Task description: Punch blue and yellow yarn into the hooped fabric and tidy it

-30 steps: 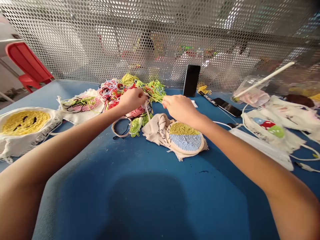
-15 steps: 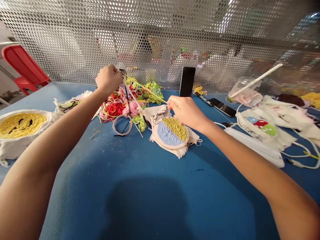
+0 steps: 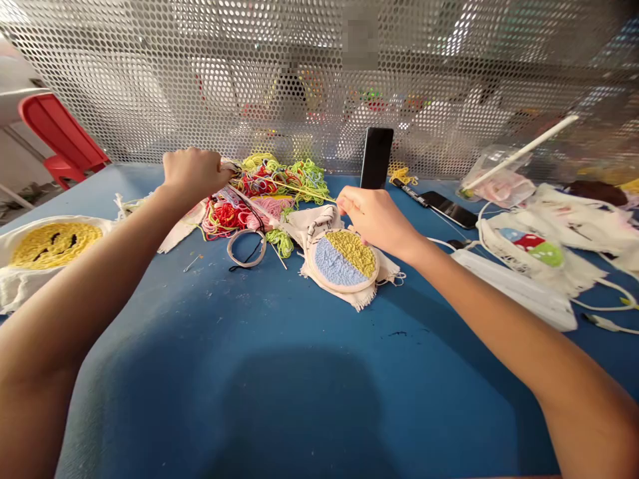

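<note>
- The cream-coloured strand of yarn (image 3: 252, 205) runs taut in a straight line; its long axis goes from about 10 o'clock, at the left hand (image 3: 192, 171), down to about 4 o'clock, where it meets the cream cloth by the hoop.
- The strand is thin, pale and plain, and it crosses over the tangled heap of red, pink, green and yellow yarn (image 3: 264, 193) at 12 o'clock on the blue table (image 3: 279, 372).
- The left hand is clenched into a fist, pinching the upper end of the strand just at the heap's 9 o'clock side.
- The right hand (image 3: 377, 216) presses down with curled fingers on the cloth at the 12 o'clock edge of the round wooden embroidery hoop with a tufted half-yellow, half-blue patch (image 3: 343, 261); whether its fingers pinch the strand cannot be told.
- The hoop lies flat near the table's middle, its yellow half toward 1 o'clock and its blue half toward 7 o'clock.
- An empty pale ring (image 3: 246, 247) lies at the hoop's 9 o'clock.
- A black phone (image 3: 376, 158) stands upright at 12 o'clock against the perforated metal screen (image 3: 150, 80).
- A yellow tufted smiley piece (image 3: 47, 243) lies at far 9 o'clock.
</note>
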A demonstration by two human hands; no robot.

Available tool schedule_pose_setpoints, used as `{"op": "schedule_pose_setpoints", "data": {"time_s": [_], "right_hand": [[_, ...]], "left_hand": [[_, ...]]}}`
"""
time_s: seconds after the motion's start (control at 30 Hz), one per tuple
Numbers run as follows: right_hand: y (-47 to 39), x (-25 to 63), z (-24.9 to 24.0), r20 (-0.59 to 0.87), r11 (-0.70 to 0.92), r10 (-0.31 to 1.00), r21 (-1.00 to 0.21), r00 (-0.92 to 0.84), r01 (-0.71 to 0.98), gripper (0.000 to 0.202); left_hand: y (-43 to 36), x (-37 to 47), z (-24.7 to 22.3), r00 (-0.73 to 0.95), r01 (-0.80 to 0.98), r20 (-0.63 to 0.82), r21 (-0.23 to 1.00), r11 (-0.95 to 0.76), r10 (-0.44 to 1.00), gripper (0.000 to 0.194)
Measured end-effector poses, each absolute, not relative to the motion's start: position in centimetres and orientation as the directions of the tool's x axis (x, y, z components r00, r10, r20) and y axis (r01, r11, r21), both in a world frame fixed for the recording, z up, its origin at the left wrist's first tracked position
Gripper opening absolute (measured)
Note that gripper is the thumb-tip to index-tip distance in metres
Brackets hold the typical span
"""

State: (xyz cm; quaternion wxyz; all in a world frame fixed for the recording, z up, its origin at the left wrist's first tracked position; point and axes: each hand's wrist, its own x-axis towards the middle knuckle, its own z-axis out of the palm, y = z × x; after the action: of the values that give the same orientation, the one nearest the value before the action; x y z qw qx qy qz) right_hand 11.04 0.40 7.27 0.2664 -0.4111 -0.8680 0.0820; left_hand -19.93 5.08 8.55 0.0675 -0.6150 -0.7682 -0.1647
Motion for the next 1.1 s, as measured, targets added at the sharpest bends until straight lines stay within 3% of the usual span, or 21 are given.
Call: {"op": "schedule_pose_setpoints", "data": {"time_s": [0.07,0.1,0.33,0.43,0.6,0.77,0.87,1.0,1.1], "right_hand": [[0.4,11.0,7.2,0.397,0.655,0.751,-0.351,-0.527,0.669,0.024],[0.4,11.1,7.2,0.401,0.657,0.749,-0.349,-0.527,0.668,0.024],[0.4,11.2,7.2,0.404,0.652,0.754,-0.365,-0.518,0.665,0.024],[0.4,11.1,7.2,0.399,0.648,0.758,-0.367,-0.516,0.667,0.024],[0.5,11.1,7.2,0.394,0.643,0.762,-0.37,-0.514,0.67,0.025],[0.4,11.2,7.2,0.392,0.648,0.759,-0.371,-0.52,0.665,0.025],[0.3,11.2,7.3,0.386,0.646,0.761,-0.375,-0.522,0.665,0.025],[0.3,11.2,7.3,0.386,0.645,0.761,-0.374,-0.521,0.666,0.024],[0.3,11.2,7.3,0.391,0.647,0.759,-0.367,-0.52,0.669,0.025]], "left_hand": [[5.2,-21.1,8.5,-0.219,0.975,0.296,0.03,0.22,0.93,0.045],[5.4,-21.5,8.4,-0.216,0.975,0.265,0.017,0.22,0.94,0.046],[5.0,-21.8,8.0,0.007,0.949,0.048,0.314,-0.021,0.999,0.04],[4.1,-21.5,7.9,0.096,0.912,0.079,0.392,-0.12,0.992,0.037],[3.2,-21.9,8.0,0.135,0.961,0.149,0.221,-0.166,0.98,0.023],[2.1,-22.1,8.1,0.209,0.978,0.201,-0.025,-0.209,0.957,0.024],[0.8,-21.7,8.2,0.261,0.964,0.186,0.007,-0.267,0.947,0.024],[-1.1,-20.6,7.8,0.343,0.925,-0.016,0.182,-0.334,0.939,0.026],[-2.2,-19.9,7.3,0.387,0.918,-0.28,0.201,-0.34,0.879,0.03]]}}
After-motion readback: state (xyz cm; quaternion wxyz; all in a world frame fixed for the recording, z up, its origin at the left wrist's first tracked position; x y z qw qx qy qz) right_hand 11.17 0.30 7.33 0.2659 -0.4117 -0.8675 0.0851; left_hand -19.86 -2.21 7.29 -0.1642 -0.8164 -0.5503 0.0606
